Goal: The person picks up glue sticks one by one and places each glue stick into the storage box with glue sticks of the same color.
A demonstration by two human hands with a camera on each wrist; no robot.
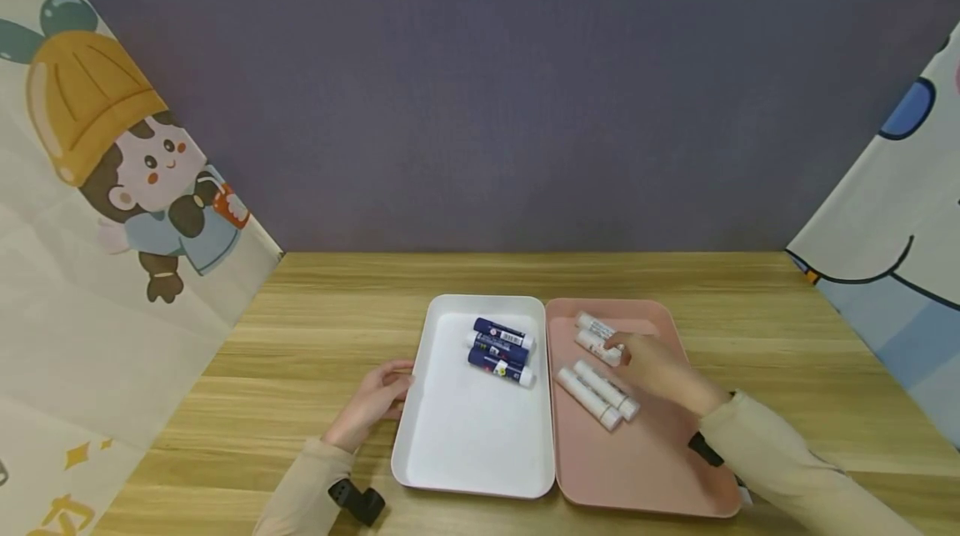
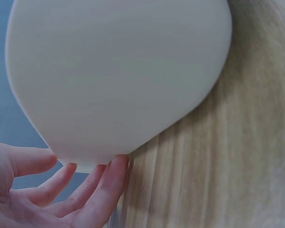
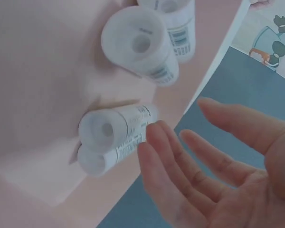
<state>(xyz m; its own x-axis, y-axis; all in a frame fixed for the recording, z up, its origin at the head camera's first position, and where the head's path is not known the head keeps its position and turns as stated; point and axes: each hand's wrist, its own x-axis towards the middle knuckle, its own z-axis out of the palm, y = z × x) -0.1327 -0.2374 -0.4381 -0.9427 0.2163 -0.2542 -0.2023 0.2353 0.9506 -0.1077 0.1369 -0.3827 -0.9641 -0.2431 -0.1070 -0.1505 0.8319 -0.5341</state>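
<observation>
Three dark blue glue sticks with white ends (image 1: pixel 501 350) lie side by side in the white tray (image 1: pixel 472 444). My left hand (image 1: pixel 375 398) is at that tray's left side, its fingertips touching the wall (image 2: pixel 95 159). In the pink tray (image 1: pixel 630 469) lie two pairs of white glue sticks. My right hand (image 1: pixel 656 365) reaches over the far pair (image 1: pixel 596 344), its fingertips close to a white glue stick (image 3: pixel 126 126). The right wrist view shows its fingers and thumb spread apart with nothing between them. The near pair (image 1: pixel 596 394) lies slanted closer to me.
The trays stand edge to edge on a wooden table (image 1: pixel 322 311). A dark grey panel (image 1: pixel 525 102) rises behind it. Cartoon-printed sheets stand at the left (image 1: pixel 67 286) and right (image 1: pixel 885 211). A black strap band (image 1: pixel 358 503) is on the left wrist.
</observation>
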